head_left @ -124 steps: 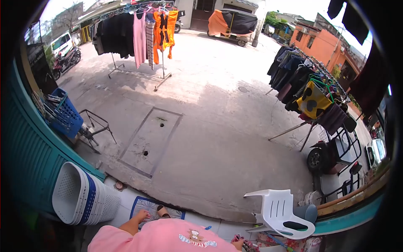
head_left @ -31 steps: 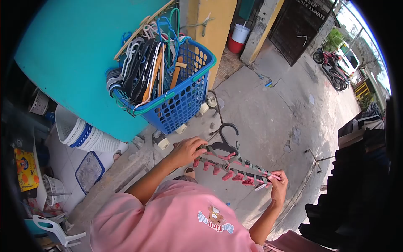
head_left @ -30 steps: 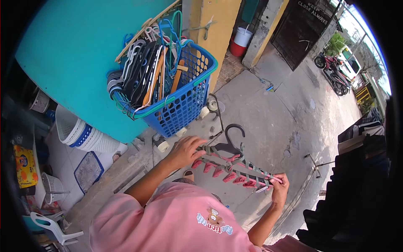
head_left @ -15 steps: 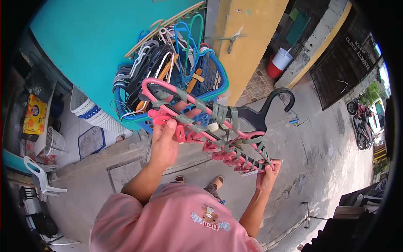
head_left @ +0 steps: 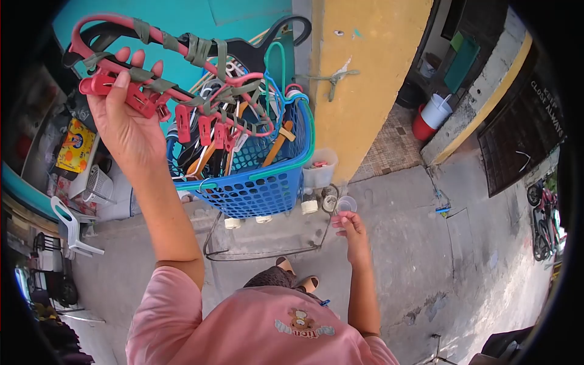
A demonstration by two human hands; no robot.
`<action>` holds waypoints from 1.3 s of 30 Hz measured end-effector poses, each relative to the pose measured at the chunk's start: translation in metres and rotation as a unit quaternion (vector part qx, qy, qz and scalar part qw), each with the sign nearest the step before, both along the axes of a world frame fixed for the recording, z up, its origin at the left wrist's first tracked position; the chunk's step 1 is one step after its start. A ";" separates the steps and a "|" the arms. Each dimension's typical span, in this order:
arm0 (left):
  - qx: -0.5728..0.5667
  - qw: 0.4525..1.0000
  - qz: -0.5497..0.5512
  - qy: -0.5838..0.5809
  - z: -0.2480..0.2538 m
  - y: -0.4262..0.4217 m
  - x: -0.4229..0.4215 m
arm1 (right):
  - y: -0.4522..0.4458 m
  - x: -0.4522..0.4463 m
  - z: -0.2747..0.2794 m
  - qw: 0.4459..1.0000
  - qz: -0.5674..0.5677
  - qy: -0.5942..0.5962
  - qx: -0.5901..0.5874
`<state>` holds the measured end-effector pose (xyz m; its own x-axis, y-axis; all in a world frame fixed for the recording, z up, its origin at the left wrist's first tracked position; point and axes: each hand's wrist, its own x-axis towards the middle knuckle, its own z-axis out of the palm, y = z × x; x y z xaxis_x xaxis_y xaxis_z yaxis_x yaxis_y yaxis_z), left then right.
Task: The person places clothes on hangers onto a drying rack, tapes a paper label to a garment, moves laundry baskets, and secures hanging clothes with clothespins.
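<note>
Over the left side and back edge of the blue basket (head_left: pixel 237 184), the pink clip hanger (head_left: pixel 198 52) is up in the air, with its black hook (head_left: pixel 308 27) pointing right. From my far-off seat I see the left hand (head_left: pixel 131 131) hold its left end, thumb in front and fingers wrapped behind the pink bar. The right hand (head_left: pixel 354 236) is low, past the basket's front right corner. Its fingers are loose and half bent, and I see nothing in them.

So I'd say the lifting part is done, and just one hand bears the load. It is not yet set down or hung on anything I can see. The pink clips (head_left: pixel 184 123) have no clothes in them. I can't tell if the hanger's right end touches the other hangers (head_left: pixel 278 146) in the basket. Some of those stick up near the back right corner, so I think they could catch on it.

The basket's right side is tight: a clear tub (head_left: pixel 320 169) sits just beside it, and the yellow pillar (head_left: pixel 371 79) is close behind. Past the front edge and off to the right, the grey ground (head_left: pixel 395 255) gives me the most room to move.
</note>
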<state>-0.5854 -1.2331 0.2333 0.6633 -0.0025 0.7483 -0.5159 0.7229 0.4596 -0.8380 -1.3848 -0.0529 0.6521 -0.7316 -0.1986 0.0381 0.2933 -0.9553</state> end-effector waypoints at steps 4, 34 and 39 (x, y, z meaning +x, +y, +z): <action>-0.023 0.999 -0.029 -0.032 0.014 -0.032 0.031 | 0.004 -0.021 -0.044 0.995 -0.034 0.074 0.065; -0.090 0.781 0.127 0.604 -0.113 -0.110 0.325 | -0.183 -0.051 -0.158 0.965 0.017 0.261 0.020; 0.035 0.844 0.097 0.527 -0.134 -0.084 0.351 | -0.205 -0.047 -0.163 0.958 0.064 0.276 0.040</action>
<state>-0.2349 -1.3175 0.0997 0.9533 0.1629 -0.2542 0.1002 0.6235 0.7753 -0.8847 -1.5897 -0.2163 0.5152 -0.6210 -0.5907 -0.5073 0.3345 -0.7942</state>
